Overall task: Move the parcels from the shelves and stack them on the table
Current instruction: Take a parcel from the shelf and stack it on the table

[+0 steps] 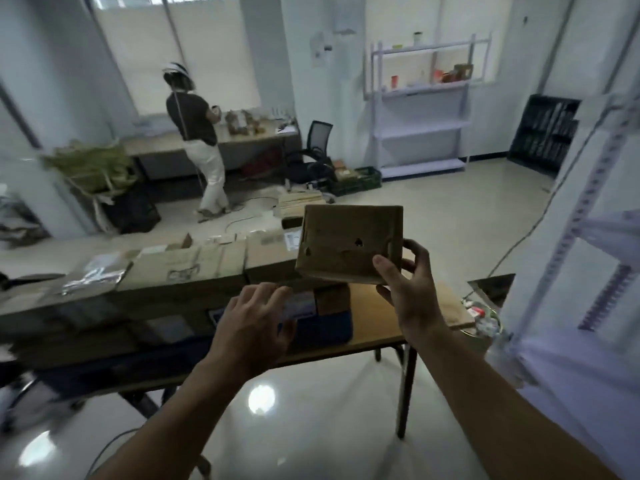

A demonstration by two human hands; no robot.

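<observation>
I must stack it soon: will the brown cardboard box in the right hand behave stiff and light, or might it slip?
The cardboard box probably is light: the right hand alone holds it by one corner. It looks stiff, keeping flat faces. Small tears suggest worn, somewhat fragile card.

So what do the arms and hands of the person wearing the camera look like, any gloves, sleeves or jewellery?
Both arms are bare along all that shows, from the bottom edge of the picture up to the wrists: no sleeve is in view. The left hand and the right hand wear no gloves. No watch, bracelet or ring can be seen, though the picture is somewhat blurred, so a thin ring could be missed.
</observation>
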